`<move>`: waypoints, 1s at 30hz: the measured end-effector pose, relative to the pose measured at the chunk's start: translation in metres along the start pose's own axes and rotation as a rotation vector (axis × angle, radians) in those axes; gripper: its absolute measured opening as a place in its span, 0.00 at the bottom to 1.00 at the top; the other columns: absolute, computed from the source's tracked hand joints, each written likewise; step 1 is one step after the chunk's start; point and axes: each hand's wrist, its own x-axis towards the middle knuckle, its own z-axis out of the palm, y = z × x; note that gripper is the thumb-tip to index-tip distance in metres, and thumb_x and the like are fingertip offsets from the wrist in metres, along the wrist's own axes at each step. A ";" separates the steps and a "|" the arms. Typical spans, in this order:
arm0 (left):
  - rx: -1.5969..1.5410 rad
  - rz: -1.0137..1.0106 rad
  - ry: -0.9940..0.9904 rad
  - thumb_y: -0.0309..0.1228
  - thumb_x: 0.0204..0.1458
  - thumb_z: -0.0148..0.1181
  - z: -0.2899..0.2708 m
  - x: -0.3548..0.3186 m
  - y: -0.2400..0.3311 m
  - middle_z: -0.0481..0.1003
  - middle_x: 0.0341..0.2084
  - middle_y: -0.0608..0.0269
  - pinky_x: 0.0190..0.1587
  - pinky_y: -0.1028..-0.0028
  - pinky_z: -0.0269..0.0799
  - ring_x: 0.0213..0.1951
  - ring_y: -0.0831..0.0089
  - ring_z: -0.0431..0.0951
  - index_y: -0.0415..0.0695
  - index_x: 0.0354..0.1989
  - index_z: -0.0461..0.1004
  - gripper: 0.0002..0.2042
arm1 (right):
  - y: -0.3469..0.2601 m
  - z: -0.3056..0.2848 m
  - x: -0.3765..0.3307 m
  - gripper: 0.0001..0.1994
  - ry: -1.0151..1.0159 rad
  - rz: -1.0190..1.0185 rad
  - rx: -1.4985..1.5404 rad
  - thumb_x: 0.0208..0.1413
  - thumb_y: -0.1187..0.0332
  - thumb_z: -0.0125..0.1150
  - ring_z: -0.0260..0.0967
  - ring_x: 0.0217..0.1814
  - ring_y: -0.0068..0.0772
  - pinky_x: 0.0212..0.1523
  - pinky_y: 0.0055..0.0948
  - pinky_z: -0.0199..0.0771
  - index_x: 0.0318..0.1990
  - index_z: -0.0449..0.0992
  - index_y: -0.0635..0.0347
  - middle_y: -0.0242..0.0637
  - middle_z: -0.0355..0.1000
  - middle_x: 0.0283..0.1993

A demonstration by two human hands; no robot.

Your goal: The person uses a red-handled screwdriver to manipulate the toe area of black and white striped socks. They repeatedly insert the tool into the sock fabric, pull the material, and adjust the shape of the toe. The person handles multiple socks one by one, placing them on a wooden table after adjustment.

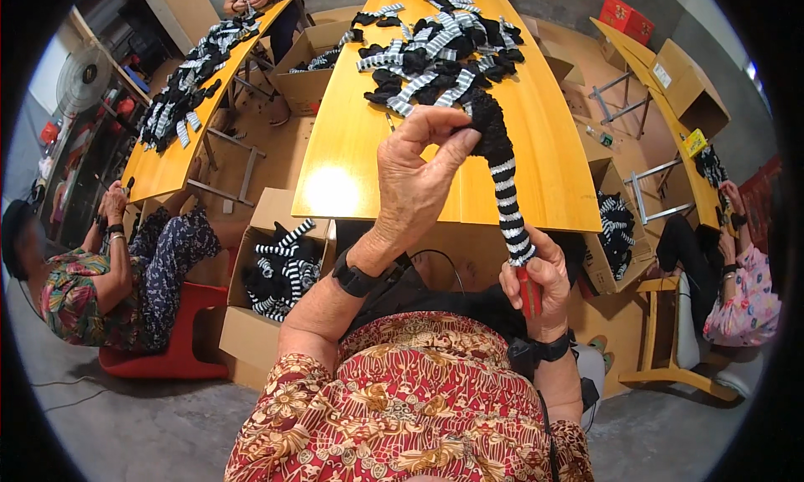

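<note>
A black-and-white striped knitted tube [507, 195] with a fuzzy black end [486, 126] stretches between my hands, over the table's near edge. My left hand [423, 159] is closed, pinching that fuzzy end between thumb and fingers. Lower down, my right hand [540, 277] wraps round a red handle [528, 291]. The tube's striped lower end meets the top of this handle; whatever part of the tool lies inside the knit is hidden. Ahead, a heap of similar striped and black knitted pieces [444, 51] covers the far part of the yellow table [343, 143].
Open cardboard boxes of knitted pieces stand at my left [276, 273] and right [615, 231]. People work at the left table [163, 168] and the right table [662, 105]. A red chair [167, 356] is at left, a wooden chair [657, 348] at right.
</note>
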 end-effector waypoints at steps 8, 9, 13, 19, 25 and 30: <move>-0.026 -0.047 0.002 0.26 0.52 0.64 0.001 0.003 0.004 0.76 0.30 0.67 0.39 0.80 0.73 0.34 0.79 0.76 0.37 0.38 0.76 0.08 | -0.011 0.020 -0.003 0.23 0.120 -0.066 -0.497 0.53 0.76 0.57 0.67 0.20 0.21 0.19 0.18 0.67 0.59 0.69 0.63 0.37 0.73 0.27; -0.044 -0.054 0.022 0.26 0.52 0.64 0.002 0.003 0.006 0.76 0.31 0.66 0.39 0.80 0.73 0.34 0.80 0.76 0.36 0.38 0.76 0.08 | -0.012 0.022 -0.002 0.23 0.139 -0.066 -0.560 0.53 0.76 0.57 0.67 0.20 0.20 0.20 0.18 0.67 0.59 0.69 0.63 0.36 0.73 0.25; -0.129 -0.084 0.024 0.26 0.53 0.64 -0.003 0.005 0.003 0.75 0.32 0.68 0.40 0.81 0.73 0.35 0.82 0.75 0.36 0.40 0.76 0.08 | -0.011 0.024 -0.005 0.23 0.146 -0.115 -0.810 0.51 0.78 0.57 0.67 0.22 0.17 0.22 0.16 0.67 0.58 0.70 0.63 0.34 0.74 0.28; -0.281 -0.139 0.036 0.24 0.53 0.64 -0.003 0.006 0.007 0.75 0.32 0.69 0.40 0.83 0.72 0.35 0.84 0.74 0.37 0.40 0.75 0.08 | -0.003 0.031 0.006 0.24 0.066 -0.403 -1.195 0.47 0.82 0.60 0.66 0.29 0.15 0.30 0.16 0.68 0.56 0.72 0.66 0.34 0.76 0.34; 0.012 0.084 0.080 0.24 0.51 0.66 -0.002 0.004 -0.001 0.76 0.33 0.67 0.41 0.80 0.71 0.36 0.81 0.73 0.39 0.42 0.75 0.11 | 0.007 0.022 0.004 0.26 0.066 -0.601 -1.410 0.44 0.84 0.61 0.62 0.20 0.21 0.23 0.21 0.66 0.56 0.72 0.65 0.33 0.66 0.23; 0.362 0.318 0.098 0.20 0.47 0.66 -0.001 0.007 0.010 0.76 0.31 0.63 0.38 0.76 0.72 0.33 0.74 0.76 0.41 0.40 0.76 0.12 | 0.006 0.022 0.008 0.29 0.021 -0.716 -1.537 0.41 0.85 0.61 0.60 0.17 0.27 0.21 0.26 0.66 0.56 0.72 0.64 0.32 0.61 0.20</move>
